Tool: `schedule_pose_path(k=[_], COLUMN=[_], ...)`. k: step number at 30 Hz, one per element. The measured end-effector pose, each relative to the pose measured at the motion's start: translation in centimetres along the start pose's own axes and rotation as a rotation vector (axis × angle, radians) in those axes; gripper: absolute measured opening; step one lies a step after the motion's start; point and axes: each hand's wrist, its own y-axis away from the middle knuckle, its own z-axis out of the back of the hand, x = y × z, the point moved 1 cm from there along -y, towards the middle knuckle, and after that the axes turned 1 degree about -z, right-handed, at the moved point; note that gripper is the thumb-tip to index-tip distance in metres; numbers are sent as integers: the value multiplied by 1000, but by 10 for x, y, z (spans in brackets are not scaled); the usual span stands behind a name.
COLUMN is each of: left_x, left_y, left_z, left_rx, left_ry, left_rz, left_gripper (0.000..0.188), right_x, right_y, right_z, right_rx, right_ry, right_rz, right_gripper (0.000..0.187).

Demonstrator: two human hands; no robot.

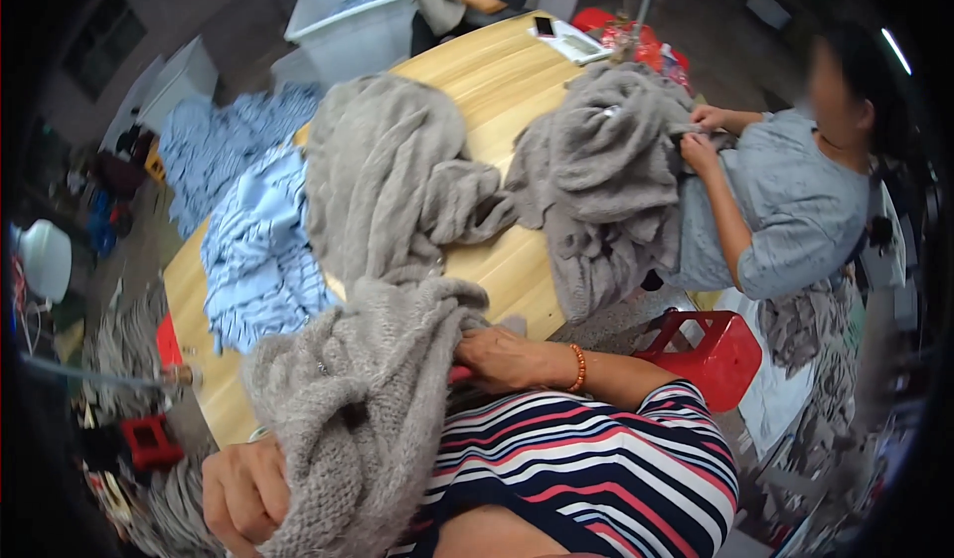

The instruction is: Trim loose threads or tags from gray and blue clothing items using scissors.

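A bulky grey knitted garment (368,389) lies bunched against my striped shirt at the near edge of a round wooden table (502,71). My left hand (243,493) grips its lower fold at the bottom left. My right hand (502,357), with an orange bead bracelet on the wrist, pinches the knit near its upper right edge; something red shows just under the fingers. The garment's far end trails up onto the table.
More grey knitwear (383,160) and blue-and-white striped cloth (258,250) cover the table. Across it a person in a grey top (795,200) handles another grey knit pile (606,170). A red plastic stool (711,349) stands at right, white bins (348,16) behind.
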Motion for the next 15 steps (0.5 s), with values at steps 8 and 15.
schedule_pose_path(k=[8,15], left_x=[95,273], left_y=[-48,-122], left_z=[107,262], left_rx=[42,-319], left_ry=[87,-383], left_rz=[-5,112], left_gripper=[15,40], right_x=[-71,-142], right_y=[73,123], right_z=[42,209], right_rx=[-472,-1073], right_ry=[96,-247], right_rz=[-183,-548], right_gripper=[32,23])
